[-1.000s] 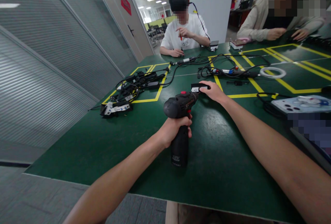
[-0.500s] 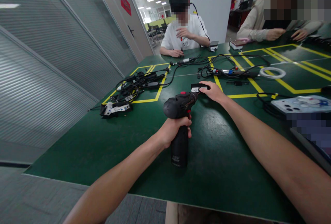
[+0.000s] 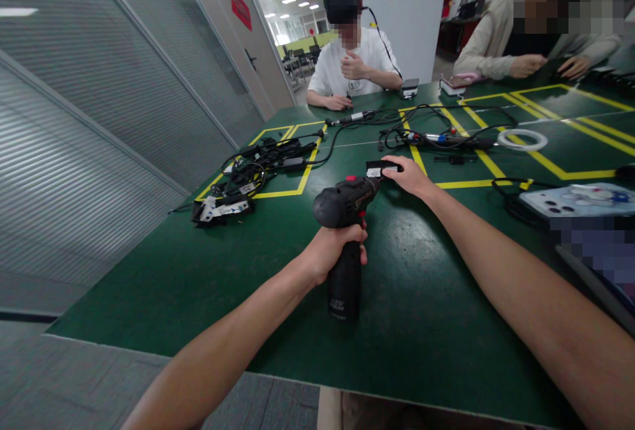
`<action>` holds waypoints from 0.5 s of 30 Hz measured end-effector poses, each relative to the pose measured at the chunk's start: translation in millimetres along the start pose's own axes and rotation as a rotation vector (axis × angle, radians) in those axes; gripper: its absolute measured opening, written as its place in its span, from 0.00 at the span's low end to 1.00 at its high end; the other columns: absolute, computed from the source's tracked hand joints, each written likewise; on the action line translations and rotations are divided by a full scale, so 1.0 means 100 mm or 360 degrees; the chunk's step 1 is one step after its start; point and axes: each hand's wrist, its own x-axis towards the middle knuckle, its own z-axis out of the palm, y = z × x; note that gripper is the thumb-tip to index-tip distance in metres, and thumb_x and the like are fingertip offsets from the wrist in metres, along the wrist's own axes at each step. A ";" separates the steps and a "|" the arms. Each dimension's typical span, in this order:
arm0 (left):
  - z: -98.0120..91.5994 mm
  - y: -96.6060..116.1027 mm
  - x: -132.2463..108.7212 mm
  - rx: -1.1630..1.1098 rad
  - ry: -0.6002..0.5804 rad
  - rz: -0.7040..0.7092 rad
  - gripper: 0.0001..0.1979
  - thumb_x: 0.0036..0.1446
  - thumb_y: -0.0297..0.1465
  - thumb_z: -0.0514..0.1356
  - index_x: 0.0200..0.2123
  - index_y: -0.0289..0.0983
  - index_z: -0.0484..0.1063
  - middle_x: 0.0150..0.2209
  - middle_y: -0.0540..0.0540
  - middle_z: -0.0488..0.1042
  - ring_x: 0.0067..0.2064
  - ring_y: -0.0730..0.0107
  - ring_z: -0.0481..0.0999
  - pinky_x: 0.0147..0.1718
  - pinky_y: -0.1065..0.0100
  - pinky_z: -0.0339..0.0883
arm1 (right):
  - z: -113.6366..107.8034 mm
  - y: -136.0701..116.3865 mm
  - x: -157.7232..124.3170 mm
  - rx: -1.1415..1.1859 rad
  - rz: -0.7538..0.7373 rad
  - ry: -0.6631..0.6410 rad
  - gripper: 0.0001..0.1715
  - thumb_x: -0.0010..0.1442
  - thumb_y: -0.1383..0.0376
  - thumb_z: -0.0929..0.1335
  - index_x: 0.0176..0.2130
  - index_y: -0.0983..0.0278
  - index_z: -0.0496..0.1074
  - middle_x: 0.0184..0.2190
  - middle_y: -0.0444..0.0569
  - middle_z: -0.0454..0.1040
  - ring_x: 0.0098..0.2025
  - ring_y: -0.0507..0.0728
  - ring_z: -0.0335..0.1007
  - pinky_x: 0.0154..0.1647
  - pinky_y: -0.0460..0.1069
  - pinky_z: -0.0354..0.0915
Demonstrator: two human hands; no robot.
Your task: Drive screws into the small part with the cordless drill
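A black cordless drill [image 3: 342, 202] with red accents is gripped by my left hand [image 3: 335, 251], fingers wrapped round its handle below the body. The drill's chuck end points away from me, toward a small black box-shaped part [image 3: 376, 169] with a white label. My right hand [image 3: 405, 175] holds that part at its right end, with the fingers closed on it. The drill's front meets or nearly meets the part; the tip is hidden, so contact cannot be told.
Tangled black cables and adapters [image 3: 278, 155] lie to the left, beside a black and white piece [image 3: 221, 210]. Cabled tools [image 3: 441, 140] and a white ring [image 3: 523, 140] lie farther right. A phone [image 3: 580, 200] rests at the right. Two people sit across the green table [image 3: 198, 284].
My hands, the drill and the black part stay in place. Across the table, the person in white has shifted the raised hand slightly.
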 end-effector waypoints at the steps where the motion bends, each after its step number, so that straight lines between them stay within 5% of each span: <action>1: 0.00 0.00 0.00 -0.0001 -0.0001 0.0004 0.08 0.47 0.29 0.57 0.34 0.35 0.65 0.22 0.51 0.66 0.20 0.74 0.68 0.22 0.72 0.59 | 0.00 0.00 0.00 -0.0001 -0.0002 0.0001 0.24 0.54 0.60 0.67 0.51 0.61 0.73 0.45 0.50 0.75 0.43 0.60 0.70 0.46 0.53 0.64; 15: 0.00 -0.01 0.01 -0.0013 -0.0007 0.0031 0.08 0.47 0.29 0.57 0.34 0.35 0.65 0.21 0.51 0.66 0.20 0.74 0.69 0.22 0.72 0.60 | 0.00 -0.01 -0.01 -0.0001 0.0026 -0.0004 0.25 0.54 0.59 0.67 0.51 0.60 0.73 0.46 0.49 0.75 0.44 0.59 0.70 0.47 0.53 0.64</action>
